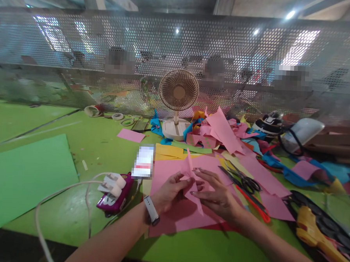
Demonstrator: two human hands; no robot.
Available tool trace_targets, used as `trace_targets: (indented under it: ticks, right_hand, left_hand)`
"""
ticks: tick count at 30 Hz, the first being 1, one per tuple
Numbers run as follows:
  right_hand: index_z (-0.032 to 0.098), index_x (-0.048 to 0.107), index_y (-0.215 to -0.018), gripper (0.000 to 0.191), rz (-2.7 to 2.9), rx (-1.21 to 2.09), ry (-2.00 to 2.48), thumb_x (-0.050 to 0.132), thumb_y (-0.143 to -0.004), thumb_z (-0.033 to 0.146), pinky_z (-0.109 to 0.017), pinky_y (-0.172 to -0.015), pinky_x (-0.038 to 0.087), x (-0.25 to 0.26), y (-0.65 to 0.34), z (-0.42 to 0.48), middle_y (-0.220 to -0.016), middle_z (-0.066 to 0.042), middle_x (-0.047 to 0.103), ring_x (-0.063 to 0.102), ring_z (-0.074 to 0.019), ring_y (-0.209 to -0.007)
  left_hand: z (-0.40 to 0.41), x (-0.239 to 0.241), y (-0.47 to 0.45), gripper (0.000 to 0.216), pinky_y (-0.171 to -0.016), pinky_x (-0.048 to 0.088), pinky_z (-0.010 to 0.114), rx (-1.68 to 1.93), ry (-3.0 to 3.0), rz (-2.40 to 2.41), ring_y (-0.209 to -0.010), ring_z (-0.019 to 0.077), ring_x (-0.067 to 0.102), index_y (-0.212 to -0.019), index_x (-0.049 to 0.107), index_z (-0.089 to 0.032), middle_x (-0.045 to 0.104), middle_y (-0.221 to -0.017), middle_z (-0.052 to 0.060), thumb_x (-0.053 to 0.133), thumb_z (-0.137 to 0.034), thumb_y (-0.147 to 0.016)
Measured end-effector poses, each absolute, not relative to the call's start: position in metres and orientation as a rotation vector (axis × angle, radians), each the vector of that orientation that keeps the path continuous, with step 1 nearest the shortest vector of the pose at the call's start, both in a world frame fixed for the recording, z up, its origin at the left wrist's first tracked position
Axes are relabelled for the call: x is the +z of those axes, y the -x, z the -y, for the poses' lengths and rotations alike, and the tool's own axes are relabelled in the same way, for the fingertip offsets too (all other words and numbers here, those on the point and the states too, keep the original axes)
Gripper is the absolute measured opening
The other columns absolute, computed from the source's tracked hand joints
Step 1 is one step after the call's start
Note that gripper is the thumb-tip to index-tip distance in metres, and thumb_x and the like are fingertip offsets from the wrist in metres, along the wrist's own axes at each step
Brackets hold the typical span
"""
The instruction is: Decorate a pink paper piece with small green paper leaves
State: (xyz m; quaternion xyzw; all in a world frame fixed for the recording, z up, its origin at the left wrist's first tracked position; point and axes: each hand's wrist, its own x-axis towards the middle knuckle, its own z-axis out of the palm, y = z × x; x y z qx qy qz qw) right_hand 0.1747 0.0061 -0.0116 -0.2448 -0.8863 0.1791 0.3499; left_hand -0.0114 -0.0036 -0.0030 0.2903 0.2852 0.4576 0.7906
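A folded piece of pink paper [198,204] stands tilted above a larger flat pink sheet [170,220]. My left hand [173,191], with a watch on its wrist, is closed on the folded paper, thumb in front and fingertips showing behind. My right hand [218,194] is on the paper's right side, its fingers stretched and apart, fingertips at the paper's edge. Black scissors [245,181] and a utility knife with an orange-red handle [255,203] lie just right of my right hand. Yellow paper [169,151] shows behind the pink sheet.
A fan [179,92] stands behind, beside a heap of paper scraps [222,129]. On the left are a phone [143,162], a purple power strip [115,196] with cables and a green sheet [28,178]. A yellow-handled tool [310,228] lies right. Perforated metal screen [241,44] behind.
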Motion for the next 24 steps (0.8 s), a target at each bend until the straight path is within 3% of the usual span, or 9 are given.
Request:
trace_targets:
  ticks: [7, 14, 24]
  right_hand:
    - [0.034, 0.068, -0.095, 0.019, 2.083, 0.767, 0.716, 0.061, -0.078, 0.032, -0.049, -0.101, 0.031, -0.009, -0.169, -0.002, -0.135, -0.002, 0.041, 0.028, -0.026, -0.127]
    - [0.035, 0.07, -0.088, 0.015, 1.837, 1.08, 0.769, 0.065, -0.074, 0.03, -0.046, -0.099, 0.033, -0.016, -0.166, -0.002, -0.139, 0.002, 0.034, 0.03, -0.0258, -0.126]
    - [0.025, 0.067, -0.073, 0.011, 1.585, 1.307, 0.848, 0.059, -0.08, 0.028, -0.043, -0.099, 0.031, -0.014, -0.161, 0.001, -0.136, -0.003, 0.038, 0.035, -0.024, -0.124]
  left_hand:
    - [0.007, -0.003, 0.006, 0.016, -0.073, 0.048, 0.03, 1.063, -0.678, -0.682, -0.082, 0.018, 0.061, -0.081, 0.061, -0.014, 0.064, -0.079, 0.006, 0.068, -0.024, -0.07]
    - [0.008, -0.006, 0.005, 0.013, -0.068, 0.047, 0.028, 1.109, -0.631, -0.709, -0.073, 0.0134, 0.058, -0.081, 0.063, -0.016, 0.063, -0.076, 0.002, 0.067, -0.024, -0.072]
    - [0.011, -0.005, 0.002, 0.018, -0.078, 0.046, 0.031, 1.121, -0.603, -0.695, -0.085, 0.0167, 0.059, -0.088, 0.064, -0.015, 0.066, -0.095, 0.008, 0.065, -0.026, -0.074]
